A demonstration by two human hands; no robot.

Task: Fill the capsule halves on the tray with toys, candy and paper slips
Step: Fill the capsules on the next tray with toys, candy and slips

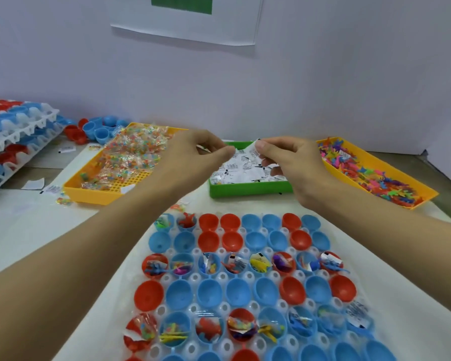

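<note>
Pinching one paper slip [248,150], left hand [193,155] and right hand [292,160] hover above three bins.

My left hand [193,149] and my right hand [287,157] are raised together over the green plastic bin [248,190] of small white printed paper slips [245,170]. The right pinches one white slip [254,145] between thumb and fingers; my left fingertips meet it at the slip's edge. To the left sits a yellow perforated plastic tray [89,190] of clear-wrapped colourful candy [130,152]; to the right, a yellow tray [412,190] heaped with tiny bright plastic toys [370,173]. Below my arms lies the clear plastic holder tray [220,276] of red and blue capsule halves [211,290]; some rows hold toys, candy and slips. Stacked white trays [16,131] of capsules stand far left, with loose cups [94,130] beside them.
</note>
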